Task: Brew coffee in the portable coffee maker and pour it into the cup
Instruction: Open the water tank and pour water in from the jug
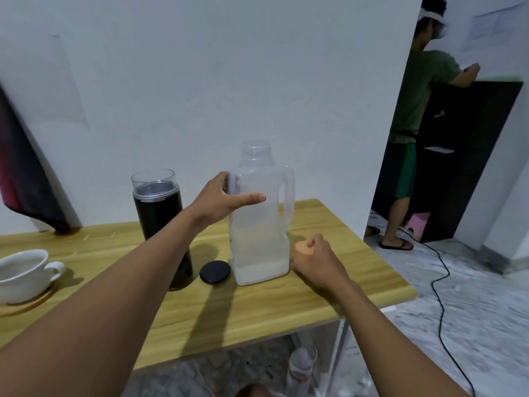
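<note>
A clear plastic water jug (262,224) with a side handle stands uncapped on the wooden table (257,316), a little water in its bottom. My left hand (226,200) is at the jug's left side, thumb stretched across its front, fingers behind it. My right hand (319,262) grips the jug's orange cap (303,250) on the table just right of the jug. The tall black portable coffee maker (159,219) with a clear top rim stands left of the jug, its black lid (215,272) lying flat by its base. A white cup (24,275) sits on a wooden saucer at far left.
A dark red cloth (25,179) leans on the wall at back left. Another person (412,124) stands at a black cabinet (469,159) to the right. A black cable (440,296) runs over the floor. A plastic bottle (300,371) lies under the table.
</note>
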Demonstrator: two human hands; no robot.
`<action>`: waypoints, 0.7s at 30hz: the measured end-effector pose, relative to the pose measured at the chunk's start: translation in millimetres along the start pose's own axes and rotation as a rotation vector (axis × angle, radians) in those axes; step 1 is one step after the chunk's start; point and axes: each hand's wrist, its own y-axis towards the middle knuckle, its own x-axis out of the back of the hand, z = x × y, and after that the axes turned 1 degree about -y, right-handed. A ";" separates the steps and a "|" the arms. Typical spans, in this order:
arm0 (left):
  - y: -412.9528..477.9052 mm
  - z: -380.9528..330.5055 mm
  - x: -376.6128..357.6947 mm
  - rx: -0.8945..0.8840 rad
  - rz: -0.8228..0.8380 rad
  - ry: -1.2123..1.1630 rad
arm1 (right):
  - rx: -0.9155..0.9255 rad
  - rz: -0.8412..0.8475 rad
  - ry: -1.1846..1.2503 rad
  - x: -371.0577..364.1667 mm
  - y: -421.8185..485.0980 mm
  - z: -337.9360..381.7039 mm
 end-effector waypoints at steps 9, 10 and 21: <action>-2.0 -3.3 0.9 -0.007 0.015 0.026 | 0.056 0.076 -0.075 -0.4 1.0 -5.4; -1.5 -3.9 1.4 -0.004 0.014 0.033 | 0.061 0.079 -0.066 4.3 3.3 -5.2; 5.7 -5.9 4.4 0.046 0.029 0.079 | 0.211 -0.038 0.749 48.7 40.9 94.4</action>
